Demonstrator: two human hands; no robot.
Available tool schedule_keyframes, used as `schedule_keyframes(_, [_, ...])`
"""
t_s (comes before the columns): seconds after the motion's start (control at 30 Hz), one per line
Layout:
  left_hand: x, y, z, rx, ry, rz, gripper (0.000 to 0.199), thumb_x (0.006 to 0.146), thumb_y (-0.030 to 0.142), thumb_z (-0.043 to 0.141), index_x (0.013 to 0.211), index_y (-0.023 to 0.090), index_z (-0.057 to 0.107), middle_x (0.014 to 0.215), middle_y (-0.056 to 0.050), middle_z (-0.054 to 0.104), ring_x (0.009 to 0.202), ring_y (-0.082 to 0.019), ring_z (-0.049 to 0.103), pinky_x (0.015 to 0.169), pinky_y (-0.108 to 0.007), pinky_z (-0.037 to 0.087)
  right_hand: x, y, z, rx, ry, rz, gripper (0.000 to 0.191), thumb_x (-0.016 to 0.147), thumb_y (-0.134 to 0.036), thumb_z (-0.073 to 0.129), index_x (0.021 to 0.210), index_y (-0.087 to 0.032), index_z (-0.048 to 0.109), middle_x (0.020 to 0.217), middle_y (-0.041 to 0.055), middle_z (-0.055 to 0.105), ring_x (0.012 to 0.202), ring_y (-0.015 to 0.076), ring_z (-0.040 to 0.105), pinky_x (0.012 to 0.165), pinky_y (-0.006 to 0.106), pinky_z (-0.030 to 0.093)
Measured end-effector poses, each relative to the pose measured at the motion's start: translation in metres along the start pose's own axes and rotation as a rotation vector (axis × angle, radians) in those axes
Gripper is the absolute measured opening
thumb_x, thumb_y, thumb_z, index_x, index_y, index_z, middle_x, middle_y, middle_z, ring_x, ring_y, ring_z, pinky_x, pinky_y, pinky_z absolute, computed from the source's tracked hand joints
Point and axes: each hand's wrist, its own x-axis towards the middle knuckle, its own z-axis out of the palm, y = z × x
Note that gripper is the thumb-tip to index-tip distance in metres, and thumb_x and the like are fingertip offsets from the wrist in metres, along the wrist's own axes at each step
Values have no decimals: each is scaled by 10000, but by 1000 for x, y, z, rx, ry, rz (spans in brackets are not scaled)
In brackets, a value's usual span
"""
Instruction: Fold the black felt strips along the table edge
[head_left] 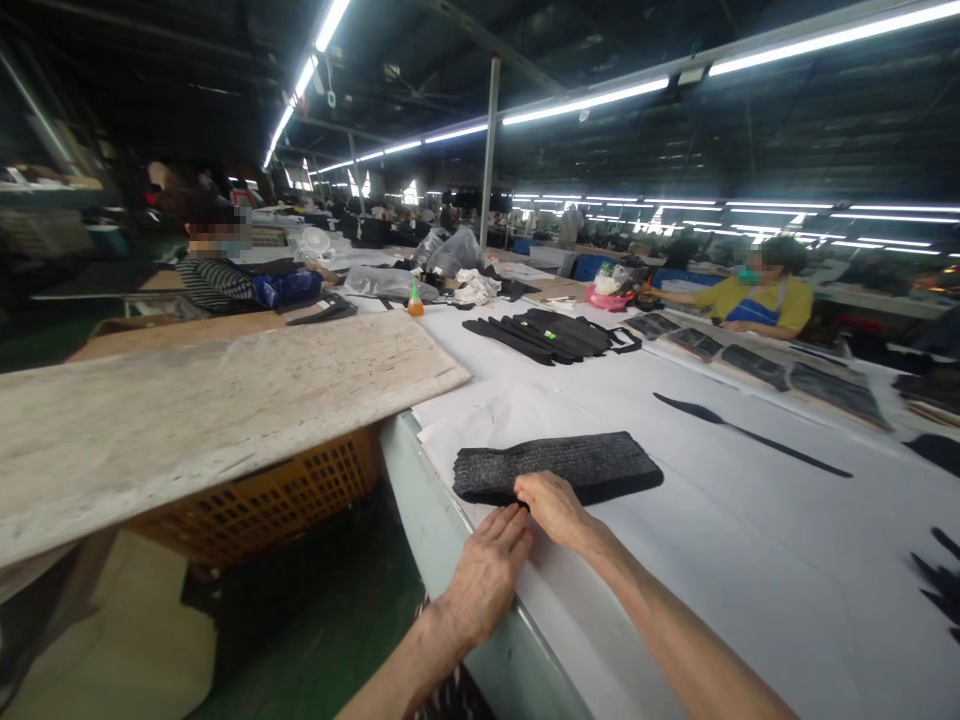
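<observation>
A dark grey, flecked knit fabric piece (577, 462), ribbed at its left end and with a black layer under its near edge, lies on the white-covered table (675, 560). My right hand (555, 505) rests at its near edge, fingers curled and pinching the cloth there. Just to the left, my left hand (491, 565) has its fingers stretched out together, the tips touching the black layer beside my right hand. Both thumbs are largely hidden. To the right of the knit lies a thin black strip (739, 432), wider at its far end.
Several black fabric pieces (551, 335) lie farther back near an orange-and-green bottle (415, 300). A pale board (225, 400) stands at left above a yellow crate (277, 500). Two co-workers sit nearby, one in a striped top (210, 285), another in yellow (791, 300).
</observation>
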Motion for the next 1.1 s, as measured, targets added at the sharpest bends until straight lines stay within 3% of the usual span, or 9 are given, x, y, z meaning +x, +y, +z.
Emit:
schedule_keyframes(0.27, [3, -2, 7, 88, -64, -66, 317, 798, 53, 454, 1083, 72, 592, 1167, -161, 613, 1116, -297, 535, 1014, -477, 409, -1, -10, -1, -101, 2, -21, 208, 842, -87, 456, 766, -173, 630, 785, 21, 652, 733, 149, 574, 579, 252, 282])
schedule_keyframes(0.4, [6, 4, -2, 185, -180, -234, 316, 797, -7, 398, 1015, 79, 610, 999, -140, 645, 924, -273, 583, 875, -460, 482, -3, -10, 6, -129, 32, -34, 196, 823, -47, 464, 812, -173, 614, 831, 13, 642, 740, 144, 567, 590, 253, 297])
schedule_keyframes(0.5, [5, 5, -4, 243, -200, -325, 331, 795, -31, 362, 985, 68, 614, 931, -136, 642, 857, -267, 588, 798, -440, 505, -4, -7, 11, -136, 51, -47, 223, 829, -26, 451, 859, -183, 607, 866, 4, 633, 756, 136, 567, 614, 243, 334])
schedule_keyframes(0.7, [-7, -2, 5, 303, -148, -288, 372, 785, -46, 370, 1080, 22, 587, 1120, -202, 614, 1060, -294, 569, 945, -460, 456, -9, -10, 16, -187, 72, -37, 290, 857, -2, 387, 947, -170, 606, 964, 45, 617, 913, 165, 573, 746, 246, 411])
schedule_keyframes(0.93, [-1, 0, 0, 281, -236, -344, 305, 807, -24, 388, 976, 58, 628, 989, -157, 637, 954, -270, 587, 941, -447, 462, -19, -29, 15, -291, 65, -25, 193, 883, -103, 445, 983, -153, 603, 1003, 97, 593, 956, 242, 560, 763, 327, 452])
schedule_keyframes(1.1, [0, 1, -1, 266, -260, -341, 320, 786, -45, 389, 968, 55, 632, 936, -146, 622, 898, -267, 576, 877, -434, 487, -17, -35, 20, -329, 95, -37, 203, 861, -67, 438, 939, -132, 614, 950, 130, 594, 917, 257, 571, 769, 364, 448])
